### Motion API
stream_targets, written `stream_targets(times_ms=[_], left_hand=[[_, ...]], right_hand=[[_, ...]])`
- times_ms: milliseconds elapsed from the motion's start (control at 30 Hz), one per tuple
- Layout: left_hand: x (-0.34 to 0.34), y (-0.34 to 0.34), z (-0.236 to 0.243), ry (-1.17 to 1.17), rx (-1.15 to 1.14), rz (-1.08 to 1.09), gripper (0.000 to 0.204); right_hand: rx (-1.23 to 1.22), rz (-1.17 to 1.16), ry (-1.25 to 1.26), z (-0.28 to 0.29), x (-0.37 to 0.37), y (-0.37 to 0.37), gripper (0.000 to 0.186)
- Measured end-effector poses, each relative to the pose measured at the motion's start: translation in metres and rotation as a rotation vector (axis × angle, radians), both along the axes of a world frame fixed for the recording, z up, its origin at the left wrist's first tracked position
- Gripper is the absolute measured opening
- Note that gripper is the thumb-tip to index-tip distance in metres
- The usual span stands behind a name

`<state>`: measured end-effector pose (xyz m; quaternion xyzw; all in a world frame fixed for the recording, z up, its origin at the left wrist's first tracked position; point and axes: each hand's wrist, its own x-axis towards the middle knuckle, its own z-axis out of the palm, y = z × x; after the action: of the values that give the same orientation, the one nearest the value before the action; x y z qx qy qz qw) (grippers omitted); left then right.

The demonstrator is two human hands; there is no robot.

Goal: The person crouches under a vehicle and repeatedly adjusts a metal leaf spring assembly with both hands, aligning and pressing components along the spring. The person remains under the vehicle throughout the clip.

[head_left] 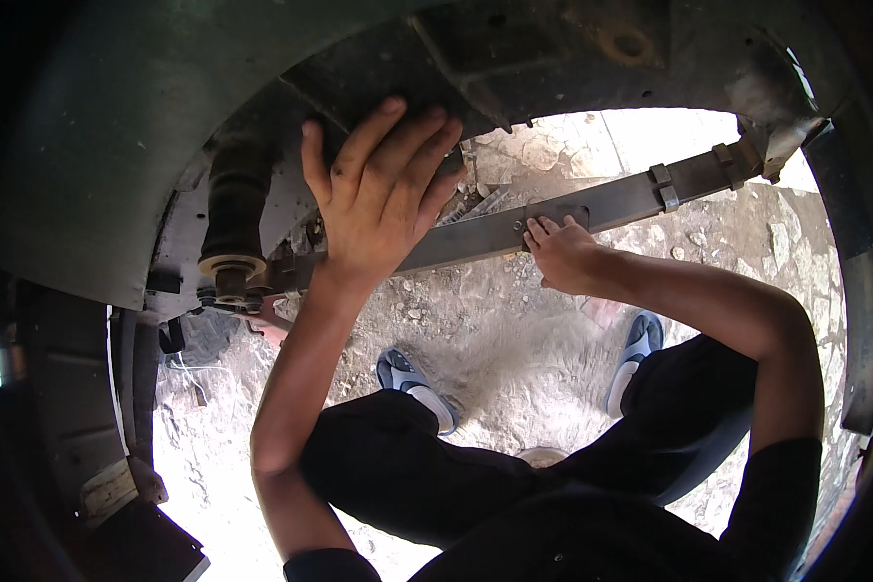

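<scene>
My left hand (373, 199) is raised with its fingers spread. It is against or just in front of the dark metal underside (359, 82) of a vehicle; contact is hard to tell. My right hand (563, 254) rests on a long dark leaf spring (640, 197), fingers stretched over its face. The spring slants across the view, with metal clamps (663, 188) near its right end. Left of my raised hand hangs a black shock absorber or air spring (238, 199) with a lighter ring (233, 265) at its bottom.
Another person's hand (270, 321) shows partly below the shock absorber. Dark wheel-arch panels (78, 184) curve overhead and down the left. Under me is rough, stony ground (514, 339). My feet in blue slippers (412, 378) stand apart there. A dark box-like part (141, 543) lies at lower left.
</scene>
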<state>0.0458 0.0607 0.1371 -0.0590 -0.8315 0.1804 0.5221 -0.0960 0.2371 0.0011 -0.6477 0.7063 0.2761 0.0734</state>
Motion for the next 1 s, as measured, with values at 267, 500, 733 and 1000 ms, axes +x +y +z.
stream_targets(times_ms=[267, 500, 733, 1000], left_hand=[[-0.003, -0.002, -0.001, 0.018, 0.016, -0.032, 0.035], [0.003, -0.003, 0.002, -0.036, 0.050, -0.108, 0.036], [0.024, 0.004, 0.014, -0.185, 0.044, -0.063, 0.037], [0.032, 0.012, 0.022, -0.110, 0.084, -0.133, 0.038]], right_hand=[[0.002, -0.025, 0.024, -0.007, 0.005, -0.003, 0.078], [0.010, -0.017, 0.041, -0.002, -0.014, -0.008, 0.069], [0.018, -0.061, 0.008, -0.006, -0.018, -0.003, 0.082], [0.080, -0.073, -0.047, 0.006, -0.005, -0.002, 0.088]])
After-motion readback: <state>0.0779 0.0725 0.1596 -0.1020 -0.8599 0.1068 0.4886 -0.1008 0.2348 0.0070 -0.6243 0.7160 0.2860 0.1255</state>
